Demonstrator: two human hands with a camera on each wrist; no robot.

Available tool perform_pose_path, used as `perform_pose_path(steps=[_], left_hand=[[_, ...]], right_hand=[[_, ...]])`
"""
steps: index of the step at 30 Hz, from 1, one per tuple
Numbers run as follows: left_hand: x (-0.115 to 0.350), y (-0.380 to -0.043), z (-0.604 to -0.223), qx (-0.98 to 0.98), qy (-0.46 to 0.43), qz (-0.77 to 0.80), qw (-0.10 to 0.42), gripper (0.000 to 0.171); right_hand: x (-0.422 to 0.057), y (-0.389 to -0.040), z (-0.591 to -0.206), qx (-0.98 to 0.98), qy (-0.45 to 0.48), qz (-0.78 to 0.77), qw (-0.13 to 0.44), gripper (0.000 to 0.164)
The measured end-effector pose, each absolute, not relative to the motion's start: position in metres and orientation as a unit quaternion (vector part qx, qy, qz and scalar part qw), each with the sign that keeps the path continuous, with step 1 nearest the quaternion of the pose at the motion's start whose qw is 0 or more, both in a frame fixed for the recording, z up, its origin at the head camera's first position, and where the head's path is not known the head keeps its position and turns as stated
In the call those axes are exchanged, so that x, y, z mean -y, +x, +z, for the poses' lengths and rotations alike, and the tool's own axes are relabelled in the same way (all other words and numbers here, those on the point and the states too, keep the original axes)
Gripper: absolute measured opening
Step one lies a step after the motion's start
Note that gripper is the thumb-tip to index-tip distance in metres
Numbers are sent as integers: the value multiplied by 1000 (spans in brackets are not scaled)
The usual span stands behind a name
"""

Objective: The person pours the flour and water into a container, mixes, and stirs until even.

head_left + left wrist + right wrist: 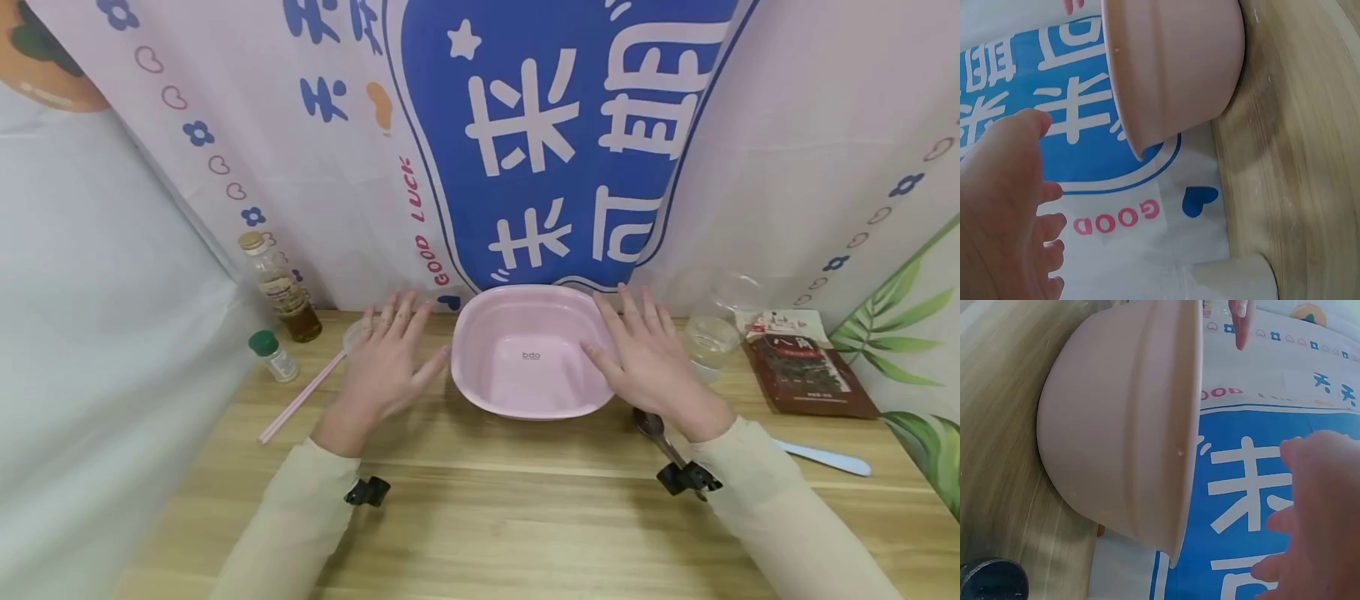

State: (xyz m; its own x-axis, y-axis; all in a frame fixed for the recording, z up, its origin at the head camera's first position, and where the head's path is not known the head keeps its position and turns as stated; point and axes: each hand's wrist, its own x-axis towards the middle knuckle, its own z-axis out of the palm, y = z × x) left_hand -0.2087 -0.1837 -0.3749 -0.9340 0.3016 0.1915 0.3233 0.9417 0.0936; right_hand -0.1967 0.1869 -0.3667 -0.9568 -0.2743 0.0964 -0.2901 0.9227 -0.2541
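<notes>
A pink plastic basin point(525, 367) stands on the wooden table, with nothing in it that I can see. To its left my left hand point(386, 362) hovers with fingers spread, apart from the rim in the left wrist view. My right hand point(648, 362) is spread over the basin's right side; the right wrist view shows a gap between its fingers and the rim point(1188, 456). Neither hand holds anything. A dark spoon point(651, 423) lies under the right wrist. Behind the left hand, a clear cup point(354, 335) is partly hidden.
Left on the table point(480, 517) are an oil bottle point(288, 300) with a cork, a green-capped jar point(273, 357) and pink chopsticks point(300, 398). A clear container point(708, 342), a brown spice packet point(810, 375) and a light-blue handled utensil point(828, 458) lie right. A printed cloth point(337, 183) hangs behind.
</notes>
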Motion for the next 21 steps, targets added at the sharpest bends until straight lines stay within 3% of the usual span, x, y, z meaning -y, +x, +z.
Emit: perform_pose_path(steps=[12,21], left_hand=[[216,-204,-363,971,-125,-143,144,76],[244,-201,-371,942,-86,-209,246,54]], right_hand=[[-213,-198,-374,921,181,342,56,62],[-230,-199,-389,872,113,463,112,41]])
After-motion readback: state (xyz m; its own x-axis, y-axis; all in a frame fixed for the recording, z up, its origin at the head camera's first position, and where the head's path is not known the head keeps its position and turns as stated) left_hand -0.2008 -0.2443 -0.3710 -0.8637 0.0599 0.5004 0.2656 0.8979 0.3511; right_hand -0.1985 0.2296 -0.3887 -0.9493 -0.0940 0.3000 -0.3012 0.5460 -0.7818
